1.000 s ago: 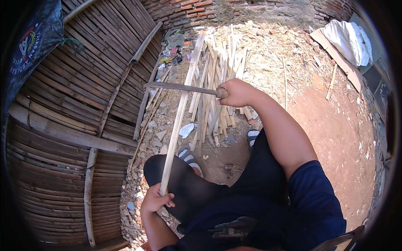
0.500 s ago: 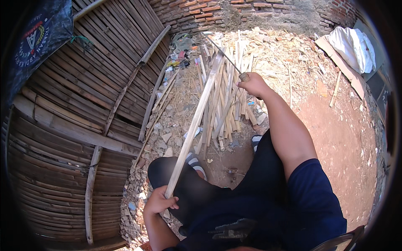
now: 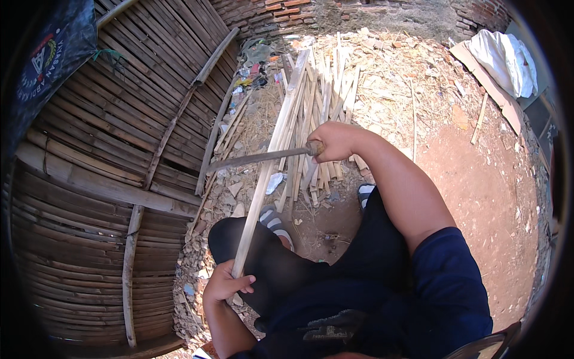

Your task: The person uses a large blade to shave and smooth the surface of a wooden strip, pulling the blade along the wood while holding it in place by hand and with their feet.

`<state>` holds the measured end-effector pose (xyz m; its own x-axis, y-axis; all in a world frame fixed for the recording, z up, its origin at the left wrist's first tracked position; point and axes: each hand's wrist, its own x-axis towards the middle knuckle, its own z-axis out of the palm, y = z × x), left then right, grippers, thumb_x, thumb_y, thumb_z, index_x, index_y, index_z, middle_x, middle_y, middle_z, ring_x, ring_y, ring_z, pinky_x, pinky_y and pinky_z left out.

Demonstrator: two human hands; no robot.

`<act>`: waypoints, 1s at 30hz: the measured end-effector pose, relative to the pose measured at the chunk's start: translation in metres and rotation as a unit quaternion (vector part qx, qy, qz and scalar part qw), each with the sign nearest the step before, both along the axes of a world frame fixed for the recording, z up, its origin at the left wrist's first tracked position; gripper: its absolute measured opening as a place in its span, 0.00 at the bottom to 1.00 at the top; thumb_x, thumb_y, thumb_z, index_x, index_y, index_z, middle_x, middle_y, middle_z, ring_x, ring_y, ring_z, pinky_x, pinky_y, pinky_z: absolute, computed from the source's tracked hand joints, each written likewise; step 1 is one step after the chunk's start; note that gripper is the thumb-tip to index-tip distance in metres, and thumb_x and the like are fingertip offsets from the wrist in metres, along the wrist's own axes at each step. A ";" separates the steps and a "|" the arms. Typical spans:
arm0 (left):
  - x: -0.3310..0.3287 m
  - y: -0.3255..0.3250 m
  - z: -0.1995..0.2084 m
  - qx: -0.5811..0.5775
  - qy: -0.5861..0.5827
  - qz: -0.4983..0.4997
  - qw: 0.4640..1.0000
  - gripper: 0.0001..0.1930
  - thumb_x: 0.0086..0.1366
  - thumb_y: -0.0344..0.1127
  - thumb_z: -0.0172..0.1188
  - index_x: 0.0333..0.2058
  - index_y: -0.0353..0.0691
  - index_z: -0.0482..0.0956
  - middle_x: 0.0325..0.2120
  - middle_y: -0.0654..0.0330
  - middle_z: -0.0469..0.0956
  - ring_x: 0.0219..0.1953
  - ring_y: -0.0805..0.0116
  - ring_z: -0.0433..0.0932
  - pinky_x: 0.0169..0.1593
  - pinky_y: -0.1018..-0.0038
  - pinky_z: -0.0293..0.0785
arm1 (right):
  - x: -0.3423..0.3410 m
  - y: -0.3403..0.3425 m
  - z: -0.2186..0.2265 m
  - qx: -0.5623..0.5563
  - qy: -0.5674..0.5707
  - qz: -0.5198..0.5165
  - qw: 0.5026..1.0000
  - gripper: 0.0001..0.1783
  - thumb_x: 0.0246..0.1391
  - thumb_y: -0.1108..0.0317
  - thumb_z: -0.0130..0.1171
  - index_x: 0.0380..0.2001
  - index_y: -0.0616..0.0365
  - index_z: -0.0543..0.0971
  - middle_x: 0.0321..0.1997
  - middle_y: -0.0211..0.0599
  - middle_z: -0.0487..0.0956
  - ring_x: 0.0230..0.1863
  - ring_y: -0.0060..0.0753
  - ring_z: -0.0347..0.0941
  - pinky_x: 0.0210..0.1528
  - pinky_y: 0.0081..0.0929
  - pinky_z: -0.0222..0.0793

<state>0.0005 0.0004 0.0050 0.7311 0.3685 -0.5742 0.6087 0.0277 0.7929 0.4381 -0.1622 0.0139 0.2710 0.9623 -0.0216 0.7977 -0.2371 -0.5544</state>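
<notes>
A long, pale wooden strip (image 3: pixel 263 179) slants from my lap up toward the far wall. My left hand (image 3: pixel 226 283) is closed round its near end, beside my knee. In my right hand (image 3: pixel 335 142) is the wooden handle of a machete (image 3: pixel 257 158). Its dark blade points left and crosses over the middle of the strip; whether blade and wood touch I cannot tell. Under and beyond the strip lies a pile of similar wooden strips (image 3: pixel 326 107), heaped on the ground.
A bamboo-slat wall (image 3: pixel 101 119) rises close on the left, with a dark printed banner (image 3: pixel 57 54) at its top. Behind the pile runs a brick wall (image 3: pixel 382 21). At the far right a white sack (image 3: pixel 504 63) lies by a flat brown board (image 3: pixel 487 87). Rubble covers the ground.
My right hand has come nearer and to the left. The machete has swung from pointing away to lying across the strip. My left hand keeps its grip, almost in place.
</notes>
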 end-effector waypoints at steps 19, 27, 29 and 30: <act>-0.010 0.006 -0.012 -0.024 -0.065 -0.003 0.998 0.27 0.74 0.57 0.47 0.35 0.33 0.74 0.15 0.58 0.73 0.21 0.63 0.81 0.28 0.72 0.78 | -0.057 0.001 0.018 -0.036 -0.077 0.119 0.989 0.19 0.44 0.55 0.68 0.37 0.54 0.82 0.34 0.49 0.82 0.40 0.55 0.79 0.42 0.46 0.74; 0.000 0.000 -0.003 0.005 -0.021 0.016 1.000 0.28 0.75 0.57 0.45 0.32 0.34 0.73 0.14 0.58 0.72 0.20 0.62 0.80 0.26 0.73 0.77 | 0.055 -0.011 -0.026 0.108 0.127 -0.312 0.935 0.22 0.47 0.56 0.66 0.42 0.59 0.82 0.38 0.52 0.83 0.43 0.50 0.80 0.47 0.42 0.74; -0.001 0.001 -0.006 -0.003 -0.033 0.025 0.999 0.28 0.75 0.57 0.45 0.31 0.34 0.73 0.14 0.58 0.72 0.19 0.62 0.80 0.25 0.73 0.76 | 0.037 -0.010 -0.017 0.082 0.065 -0.238 0.966 0.22 0.47 0.56 0.66 0.43 0.59 0.82 0.39 0.53 0.83 0.43 0.51 0.80 0.47 0.42 0.74; -0.003 0.001 -0.008 -0.008 -0.039 0.029 0.999 0.28 0.75 0.57 0.45 0.31 0.34 0.73 0.14 0.58 0.72 0.19 0.61 0.80 0.25 0.73 0.76 | 0.025 -0.009 -0.010 0.068 0.035 -0.200 0.977 0.22 0.47 0.56 0.66 0.43 0.59 0.82 0.39 0.53 0.83 0.44 0.51 0.80 0.48 0.42 0.74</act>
